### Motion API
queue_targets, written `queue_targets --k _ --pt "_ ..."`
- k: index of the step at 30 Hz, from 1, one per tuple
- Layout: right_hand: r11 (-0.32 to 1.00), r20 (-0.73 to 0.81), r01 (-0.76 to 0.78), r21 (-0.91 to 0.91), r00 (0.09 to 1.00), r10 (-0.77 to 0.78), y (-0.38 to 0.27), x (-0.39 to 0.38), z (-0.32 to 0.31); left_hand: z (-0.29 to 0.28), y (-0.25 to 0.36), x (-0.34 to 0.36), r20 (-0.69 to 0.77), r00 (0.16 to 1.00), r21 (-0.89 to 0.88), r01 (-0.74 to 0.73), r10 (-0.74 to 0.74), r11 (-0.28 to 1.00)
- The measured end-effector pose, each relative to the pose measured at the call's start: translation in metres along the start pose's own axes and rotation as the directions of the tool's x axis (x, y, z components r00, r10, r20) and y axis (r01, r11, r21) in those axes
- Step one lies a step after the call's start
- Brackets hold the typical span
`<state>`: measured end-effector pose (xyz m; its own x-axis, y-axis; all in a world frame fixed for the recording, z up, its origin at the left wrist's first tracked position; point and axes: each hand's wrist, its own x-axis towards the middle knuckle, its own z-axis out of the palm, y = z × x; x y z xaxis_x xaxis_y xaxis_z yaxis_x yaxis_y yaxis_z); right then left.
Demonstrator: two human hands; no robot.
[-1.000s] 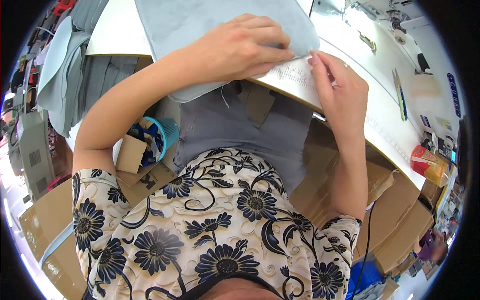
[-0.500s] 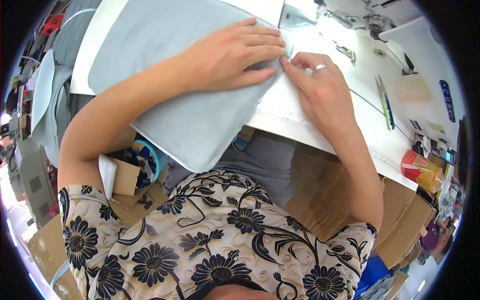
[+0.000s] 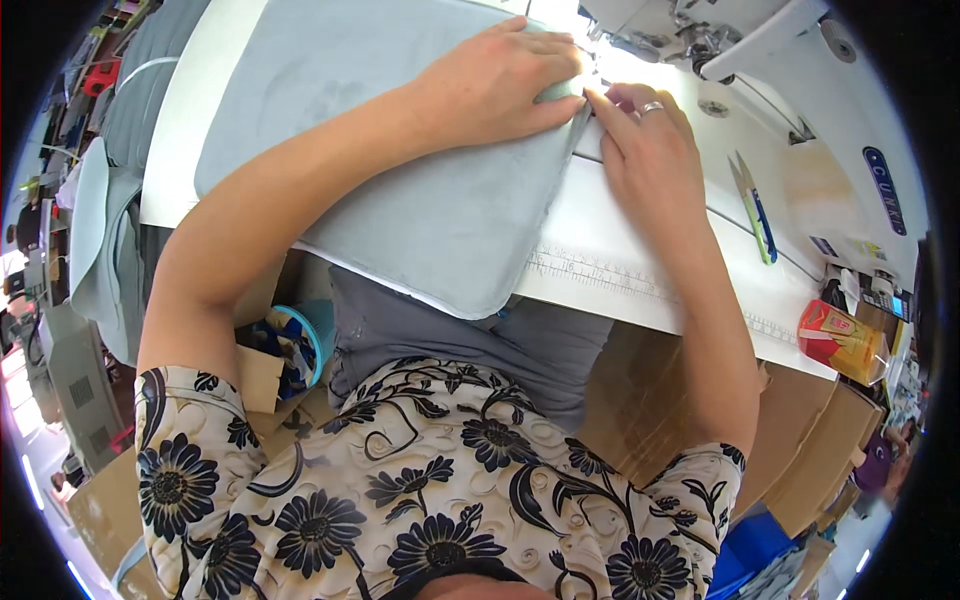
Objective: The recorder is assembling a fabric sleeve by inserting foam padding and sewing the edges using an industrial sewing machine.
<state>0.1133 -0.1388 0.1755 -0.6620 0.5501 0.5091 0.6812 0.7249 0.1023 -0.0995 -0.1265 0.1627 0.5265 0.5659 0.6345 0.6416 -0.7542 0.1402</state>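
Here's my left hand (image 3: 505, 88), palm down across the big grey fabric piece (image 3: 390, 210), fingers (image 3: 548, 66) laid out long and only loosely spread, thumb out to the side, flat on the cloth rather than gripping it! Over to my right hand (image 3: 655, 140): thumb and forefinger come together at the fabric's right edge, pinching it just beside the left thumb, the other fingers curled in. The fabric itself lies on the white surface (image 3: 625, 225), its near corner poking past the front edge above my lap. Just beyond both hands, the sewing machine (image 3: 715, 45) under bright light! Out right, scissors (image 3: 752, 210) lie on the surface, and a red-and-yellow packet (image 3: 842, 342) sits near its right end.
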Motion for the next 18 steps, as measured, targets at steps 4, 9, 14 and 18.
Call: queue_targets --k 4,9,14,18 --pt "1.0 -0.029 0.008 0.006 1.0 -0.007 0.001 -0.009 -0.001 0.009 0.01 -0.003 -0.027 1.0 0.025 0.015 -0.015 1.0" --pt "0.999 -0.086 0.032 0.0 0.996 -0.032 0.004 -0.001 -0.001 0.015 0.011 -0.003 -0.146 0.989 0.144 0.028 -0.006 0.989" --pt "0.999 -0.093 0.038 -0.017 0.995 -0.039 0.002 -0.005 -0.001 -0.006 0.012 0.003 0.048 0.998 -0.058 0.044 -0.041 0.997" --pt "0.998 -0.105 0.056 -0.026 0.993 -0.058 -0.006 0.0 -0.007 -0.019 0.009 0.004 -0.003 1.0 -0.109 0.012 -0.012 0.994"
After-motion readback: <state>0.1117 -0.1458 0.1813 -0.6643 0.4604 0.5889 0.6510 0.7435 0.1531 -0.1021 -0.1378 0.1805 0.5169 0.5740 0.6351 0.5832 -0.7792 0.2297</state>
